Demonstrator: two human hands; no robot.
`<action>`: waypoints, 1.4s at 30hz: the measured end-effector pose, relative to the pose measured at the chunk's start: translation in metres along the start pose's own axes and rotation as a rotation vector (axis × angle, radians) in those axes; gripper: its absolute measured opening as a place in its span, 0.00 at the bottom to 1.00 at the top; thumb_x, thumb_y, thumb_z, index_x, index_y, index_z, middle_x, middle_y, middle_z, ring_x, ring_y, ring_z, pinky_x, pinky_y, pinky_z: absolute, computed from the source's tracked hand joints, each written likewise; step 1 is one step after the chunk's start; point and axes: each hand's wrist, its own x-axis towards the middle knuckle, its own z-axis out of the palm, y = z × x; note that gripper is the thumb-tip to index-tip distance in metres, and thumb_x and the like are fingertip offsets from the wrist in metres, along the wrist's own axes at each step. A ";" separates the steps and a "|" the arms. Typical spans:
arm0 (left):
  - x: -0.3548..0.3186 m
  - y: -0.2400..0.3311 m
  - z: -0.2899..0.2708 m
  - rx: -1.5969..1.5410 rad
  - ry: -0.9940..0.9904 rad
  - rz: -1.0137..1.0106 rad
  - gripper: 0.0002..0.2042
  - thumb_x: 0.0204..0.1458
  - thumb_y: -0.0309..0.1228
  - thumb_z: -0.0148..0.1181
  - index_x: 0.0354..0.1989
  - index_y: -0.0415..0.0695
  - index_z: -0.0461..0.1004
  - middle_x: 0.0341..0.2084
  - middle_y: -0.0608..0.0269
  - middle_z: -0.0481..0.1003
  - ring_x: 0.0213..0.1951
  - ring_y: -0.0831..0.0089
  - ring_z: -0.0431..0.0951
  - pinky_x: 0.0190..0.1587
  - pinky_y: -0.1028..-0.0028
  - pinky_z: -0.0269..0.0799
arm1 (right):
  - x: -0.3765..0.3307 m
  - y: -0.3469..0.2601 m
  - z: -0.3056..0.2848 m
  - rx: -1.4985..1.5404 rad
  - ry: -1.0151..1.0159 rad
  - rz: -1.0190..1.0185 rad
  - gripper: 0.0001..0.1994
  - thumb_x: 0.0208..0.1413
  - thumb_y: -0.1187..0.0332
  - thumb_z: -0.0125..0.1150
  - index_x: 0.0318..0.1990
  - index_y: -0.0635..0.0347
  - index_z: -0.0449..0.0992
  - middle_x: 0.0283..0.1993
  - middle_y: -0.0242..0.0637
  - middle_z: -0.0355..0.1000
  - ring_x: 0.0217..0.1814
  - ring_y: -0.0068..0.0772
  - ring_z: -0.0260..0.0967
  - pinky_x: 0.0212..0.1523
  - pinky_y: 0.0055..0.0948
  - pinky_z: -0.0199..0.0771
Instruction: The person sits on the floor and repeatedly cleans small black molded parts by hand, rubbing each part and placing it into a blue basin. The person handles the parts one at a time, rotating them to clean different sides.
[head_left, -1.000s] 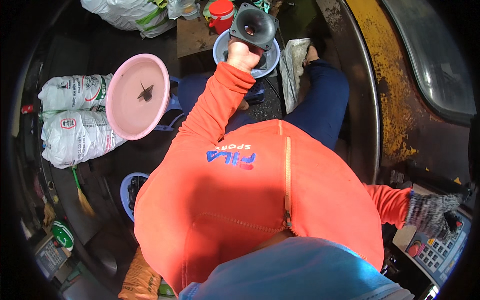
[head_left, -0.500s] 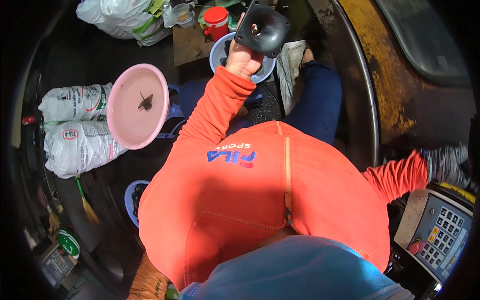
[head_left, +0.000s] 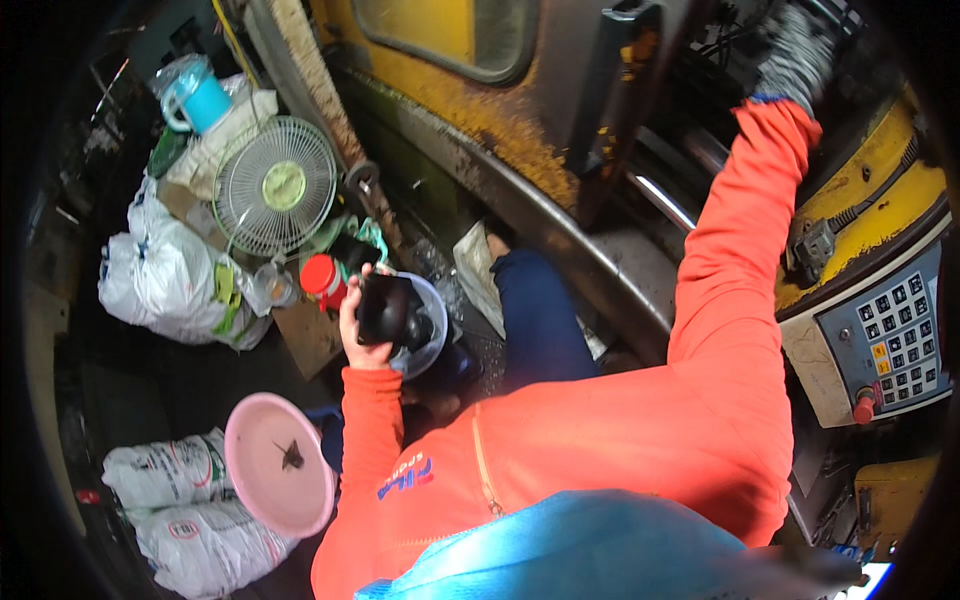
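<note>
Your bare left hand (head_left: 357, 325) is closed on the black horn (head_left: 386, 308), thumb and fingers at its left side and lower edge, and holds it up in front of the blue bowl (head_left: 439, 303), covering that bowl's left part in this view. Black things show inside the bowl, so the horn's right edge partly merges with them. The horn sits in shadow: its broad, dark face seems turned up toward your head, with the narrow end hidden behind, so its long axis would run roughly along your line of sight, but you cannot read the exact tilt. Your gloved right hand (head_left: 795, 62) is up inside the opening of the yellow machine (head_left: 520, 150); its fingers are too dark and blurred to tell whether they grip anything. A second ago that hand was low at your side, over the keypad panel (head_left: 885, 335); now the arm stretches forward, well above it in view. The horn was sunlit then, its flared mouth and square rim plain, and it has since darkened. Your view has swung toward the machine, bringing in the fan (head_left: 275, 185) and the blue mug (head_left: 203, 100), while the pink basin (head_left: 262, 430) now appears lower in view.
</note>
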 end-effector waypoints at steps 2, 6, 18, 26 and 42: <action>0.002 -0.008 -0.006 0.250 0.084 0.063 0.07 0.51 0.24 0.53 0.39 0.42 0.70 0.41 0.60 0.73 0.47 0.63 0.72 0.54 0.64 0.67 | 0.024 0.019 0.029 -0.095 -0.069 0.125 0.26 0.53 0.47 0.51 0.46 0.64 0.73 0.44 0.52 0.73 0.47 0.49 0.71 0.48 0.41 0.68; 0.003 -0.019 -0.018 0.471 0.040 -0.006 0.03 0.52 0.26 0.53 0.34 0.43 0.67 0.30 0.64 0.69 0.39 0.70 0.72 0.47 0.68 0.70 | 0.021 0.062 0.082 -0.100 -0.165 0.281 0.27 0.52 0.46 0.50 0.46 0.62 0.73 0.46 0.53 0.72 0.50 0.50 0.69 0.51 0.42 0.66; -0.007 -0.037 -0.040 0.817 0.567 -0.126 0.20 0.47 0.21 0.57 0.50 0.38 0.62 0.28 0.60 0.72 0.31 0.71 0.74 0.39 0.73 0.73 | 0.062 0.166 0.253 -0.046 -0.630 0.195 0.28 0.50 0.45 0.50 0.47 0.59 0.74 0.50 0.54 0.70 0.55 0.54 0.65 0.55 0.43 0.64; -0.005 -0.047 -0.048 0.872 0.617 -0.185 0.16 0.47 0.20 0.58 0.45 0.39 0.66 0.28 0.61 0.73 0.31 0.72 0.75 0.37 0.74 0.72 | 0.048 0.158 0.231 -0.064 -0.420 -0.039 0.32 0.50 0.41 0.48 0.47 0.64 0.73 0.49 0.58 0.69 0.55 0.58 0.64 0.56 0.44 0.63; 0.023 -0.063 0.047 0.945 -0.107 -0.141 0.10 0.57 0.32 0.51 0.32 0.36 0.69 0.26 0.61 0.71 0.33 0.71 0.74 0.41 0.72 0.69 | -0.062 -0.033 0.017 1.000 -0.325 -0.464 0.11 0.52 0.70 0.58 0.42 0.66 0.72 0.40 0.42 0.73 0.39 0.36 0.71 0.40 0.33 0.75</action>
